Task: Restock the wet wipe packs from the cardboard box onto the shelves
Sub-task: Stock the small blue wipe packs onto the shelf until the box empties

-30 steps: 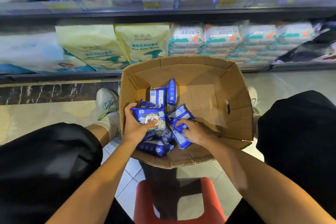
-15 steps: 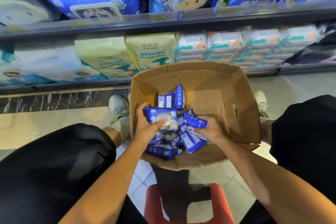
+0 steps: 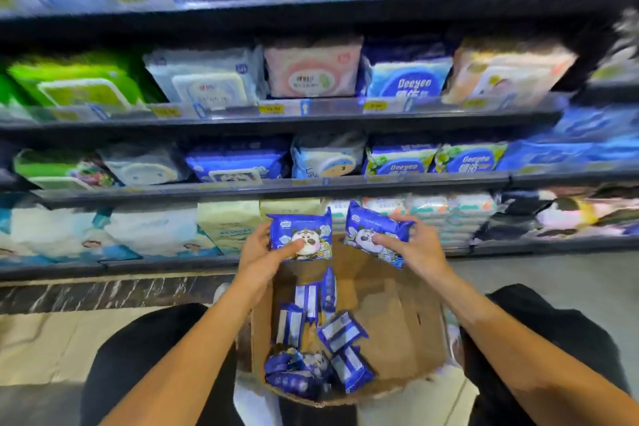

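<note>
**Two packs lifted, shelf slot not yet chosen**

Your left hand [image 3: 257, 258] grips one blue wet wipe pack [image 3: 300, 237] with the thumb laid across its panda face; your right hand [image 3: 416, 249] pinches a second pack [image 3: 375, 237], tilted, by its right end. Both hands are clamped on their packs and held apart above the far rim of the cardboard box [image 3: 397, 332], forearms stretched forward and slightly up.

Nearest you, the remaining packs [image 3: 316, 353] lie jumbled along the box's left and near wall. Beyond the hands, the bottom shelf [image 3: 166, 264] is packed with pale bags; matching blue panda stock [image 3: 238, 164] sits one shelf higher.

The likely trouble: the right pack is held only at its end, so it could swing or slip back into the box. The shelves look crowded, and pushing in could topple neighbours.
</note>
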{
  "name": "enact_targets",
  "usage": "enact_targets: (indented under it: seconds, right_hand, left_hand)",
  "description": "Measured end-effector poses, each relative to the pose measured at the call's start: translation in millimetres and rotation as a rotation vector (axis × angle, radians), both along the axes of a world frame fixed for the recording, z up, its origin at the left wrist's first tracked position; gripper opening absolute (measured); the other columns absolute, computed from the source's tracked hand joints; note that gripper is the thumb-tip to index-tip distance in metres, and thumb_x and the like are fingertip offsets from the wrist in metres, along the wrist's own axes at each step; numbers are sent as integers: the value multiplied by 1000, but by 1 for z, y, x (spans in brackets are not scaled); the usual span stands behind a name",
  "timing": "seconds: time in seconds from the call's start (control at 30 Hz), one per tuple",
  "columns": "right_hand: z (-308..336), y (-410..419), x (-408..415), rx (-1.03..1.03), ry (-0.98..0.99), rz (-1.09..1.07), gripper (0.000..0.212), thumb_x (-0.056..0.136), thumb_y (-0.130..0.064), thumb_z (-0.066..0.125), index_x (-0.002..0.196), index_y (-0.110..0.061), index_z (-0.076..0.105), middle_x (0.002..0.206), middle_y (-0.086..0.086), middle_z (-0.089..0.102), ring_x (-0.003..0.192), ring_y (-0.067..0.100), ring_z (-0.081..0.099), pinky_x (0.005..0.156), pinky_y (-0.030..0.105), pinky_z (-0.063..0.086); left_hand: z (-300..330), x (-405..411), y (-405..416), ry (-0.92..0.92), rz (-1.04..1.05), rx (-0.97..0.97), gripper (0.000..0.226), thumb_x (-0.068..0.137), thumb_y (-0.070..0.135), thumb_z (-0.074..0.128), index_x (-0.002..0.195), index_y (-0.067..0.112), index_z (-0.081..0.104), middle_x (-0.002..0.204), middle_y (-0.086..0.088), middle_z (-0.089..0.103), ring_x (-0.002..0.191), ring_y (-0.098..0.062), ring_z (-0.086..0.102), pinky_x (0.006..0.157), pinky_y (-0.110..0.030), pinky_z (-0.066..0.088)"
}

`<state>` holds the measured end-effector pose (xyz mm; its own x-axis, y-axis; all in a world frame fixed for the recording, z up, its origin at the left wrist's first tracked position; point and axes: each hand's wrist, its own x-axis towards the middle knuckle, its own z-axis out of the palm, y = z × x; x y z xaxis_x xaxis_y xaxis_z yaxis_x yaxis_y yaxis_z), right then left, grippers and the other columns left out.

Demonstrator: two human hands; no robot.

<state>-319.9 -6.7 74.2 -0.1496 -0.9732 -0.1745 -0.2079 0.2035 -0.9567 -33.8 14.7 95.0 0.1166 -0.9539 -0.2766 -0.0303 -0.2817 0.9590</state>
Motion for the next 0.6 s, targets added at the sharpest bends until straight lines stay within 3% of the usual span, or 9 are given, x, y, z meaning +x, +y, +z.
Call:
enact_targets:
  seconds: [0.1, 0.23, 0.37, 0.6]
  right_hand:
    - [55, -6, -14, -115, 6, -18, 47, 69, -14, 91, 109, -18, 66, 99, 0, 74, 84, 2, 71, 71, 13, 54]
    - [135, -14, -29, -268, -26, 2, 44, 71, -9, 88, 109, -17, 68, 105, 2, 75, 94, 9, 71, 83, 20, 56]
    - [212, -28, -47, -427, -23, 22, 44, 74, -6, 84, 114, -10, 67, 105, 2, 75, 97, 11, 72, 79, 18, 56]
    - [320, -63, -81, -622, 76, 13, 46, 75, -14, 85, 117, -17, 66, 106, -1, 75, 98, 9, 71, 80, 20, 56]
  left_hand:
    - [46, -6, -13, -4, -11, -96, 58, 72, 8, 85, 123, 17, 59, 109, -5, 75, 97, -16, 73, 87, -37, 58]
    - [114, -23, -34, 18, -45, -228, 52, 70, 8, 87, 108, 30, 61, 102, 0, 76, 98, -19, 72, 89, -35, 56]
    - [186, -43, -56, 33, -77, -375, 48, 71, 8, 87, 108, 29, 63, 102, 0, 77, 99, -22, 72, 89, -37, 55]
    - [293, -75, -98, 14, -107, -554, 49, 71, 15, 88, 110, 28, 61, 103, 3, 76, 98, -15, 71, 88, -33, 55]
